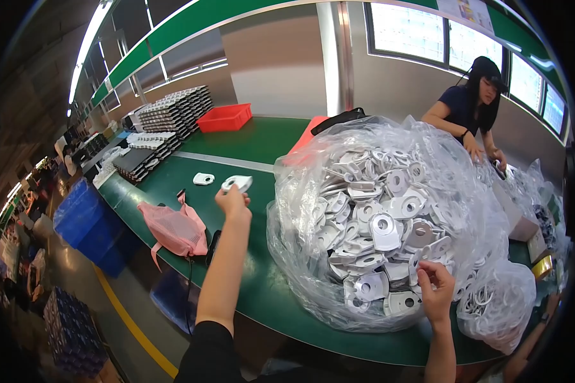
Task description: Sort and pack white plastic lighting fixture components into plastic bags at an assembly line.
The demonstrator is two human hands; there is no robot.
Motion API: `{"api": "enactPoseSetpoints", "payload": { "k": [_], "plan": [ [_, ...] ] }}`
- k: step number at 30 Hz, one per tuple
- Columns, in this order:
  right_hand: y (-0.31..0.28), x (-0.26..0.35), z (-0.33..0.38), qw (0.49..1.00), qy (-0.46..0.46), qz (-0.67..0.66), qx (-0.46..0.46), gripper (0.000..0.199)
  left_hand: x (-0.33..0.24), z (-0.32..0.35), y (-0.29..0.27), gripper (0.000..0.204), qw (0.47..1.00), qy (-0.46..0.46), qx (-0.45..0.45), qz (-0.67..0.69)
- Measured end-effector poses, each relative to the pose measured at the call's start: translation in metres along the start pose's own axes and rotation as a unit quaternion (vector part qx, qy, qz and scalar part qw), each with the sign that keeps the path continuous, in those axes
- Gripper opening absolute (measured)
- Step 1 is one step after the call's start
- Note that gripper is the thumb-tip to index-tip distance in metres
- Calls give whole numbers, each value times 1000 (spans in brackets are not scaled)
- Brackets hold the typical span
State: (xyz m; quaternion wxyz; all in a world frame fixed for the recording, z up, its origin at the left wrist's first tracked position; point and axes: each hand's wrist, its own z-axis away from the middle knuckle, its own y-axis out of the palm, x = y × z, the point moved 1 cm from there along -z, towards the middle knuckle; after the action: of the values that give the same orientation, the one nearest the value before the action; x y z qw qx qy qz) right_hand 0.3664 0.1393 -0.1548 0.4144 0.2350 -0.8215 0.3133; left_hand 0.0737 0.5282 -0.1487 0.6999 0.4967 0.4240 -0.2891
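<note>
A big clear plastic bag [313, 255] at centre-right brims with white plastic parts [384, 231]. The left hand [232, 202] pinches one white part [237, 183] at centre-left, its long axis pointing up-right. The right hand [436, 286] pinches a part inside the bag.

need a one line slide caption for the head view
Left hand holds a white plastic part above the green table while right hand reaches into a big clear bag of them.
</note>
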Motion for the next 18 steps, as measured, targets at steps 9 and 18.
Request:
{"api": "enactPoseSetpoints", "payload": {
  "k": [9, 18],
  "plan": [
    [-3, 4, -2, 999, -11, 27, -25, 11, 6, -43, 0, 72, 990, 11, 38, -133],
    [-4, 1, -8, 994, -65, 35, -79, 12, -83, 309, 24, 17, 449, 549, 695, -115]
  ]
}}
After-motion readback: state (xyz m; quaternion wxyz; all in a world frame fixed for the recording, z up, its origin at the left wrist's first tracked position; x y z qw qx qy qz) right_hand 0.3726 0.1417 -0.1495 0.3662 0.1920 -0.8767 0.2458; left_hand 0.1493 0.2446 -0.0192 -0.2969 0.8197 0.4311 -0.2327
